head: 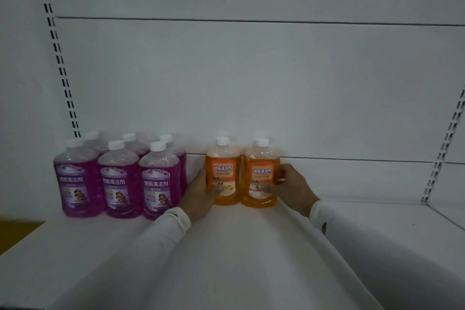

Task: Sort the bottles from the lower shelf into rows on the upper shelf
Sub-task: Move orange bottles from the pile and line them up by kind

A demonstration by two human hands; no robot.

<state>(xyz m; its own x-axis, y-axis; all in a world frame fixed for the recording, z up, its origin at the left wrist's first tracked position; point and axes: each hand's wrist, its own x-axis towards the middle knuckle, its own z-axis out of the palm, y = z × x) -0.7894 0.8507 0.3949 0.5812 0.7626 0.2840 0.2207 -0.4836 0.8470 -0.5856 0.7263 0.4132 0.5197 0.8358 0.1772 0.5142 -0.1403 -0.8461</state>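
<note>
On the white shelf (75, 246), near its left edge and against the back wall (251, 83), six purple bottles (118, 178) with white caps stand upright in two rows of three, close together. Just right of them my left hand (201, 194) holds the left orange bottle (222, 171); my fingers (218, 190) lie on the lower part of its label. The right orange bottle (261, 175) stands upright just beside it, the two touching or almost touching, near the middle of the shelf at its back. My right hand (292, 185) grips this second bottle from its right side, the thumb across the label. White sleeves (173, 219) cover both my arms.
</note>
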